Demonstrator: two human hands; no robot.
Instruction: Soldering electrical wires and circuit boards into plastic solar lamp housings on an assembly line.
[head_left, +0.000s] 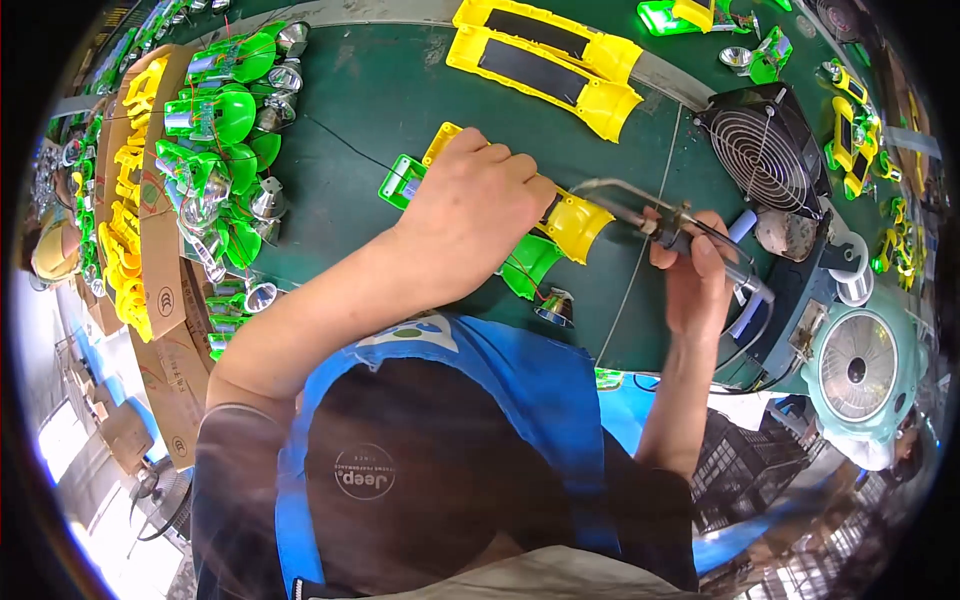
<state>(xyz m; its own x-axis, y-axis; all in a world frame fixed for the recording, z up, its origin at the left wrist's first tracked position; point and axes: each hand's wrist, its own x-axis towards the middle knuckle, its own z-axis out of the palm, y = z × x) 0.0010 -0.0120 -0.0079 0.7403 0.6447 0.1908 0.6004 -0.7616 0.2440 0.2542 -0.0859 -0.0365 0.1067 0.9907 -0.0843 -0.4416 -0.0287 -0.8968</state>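
My left hand [475,215] is closed over a yellow plastic lamp casing [578,228], whose flared end sticks out to the right of the fingers. The knuckles hide the casing's middle. Under that hand lie a green plastic housing [400,182] with a thin dark wire, and another green part [530,268] beside a silver reflector cup [556,307]. In my right hand [695,265] is a soldering iron [665,235] with a thin bent metal tube along it. Its tip points left at the casing's flared end, slightly blurred; I cannot tell whether they touch.
Two yellow casings with dark panels [535,70] lie at the far side of the green table [360,90]. Green lamp parts with reflectors [225,115] crowd the left, beside a cardboard box [165,265] of yellow pieces. A black square fan [765,150] and a turquoise fan [856,370] stand right.
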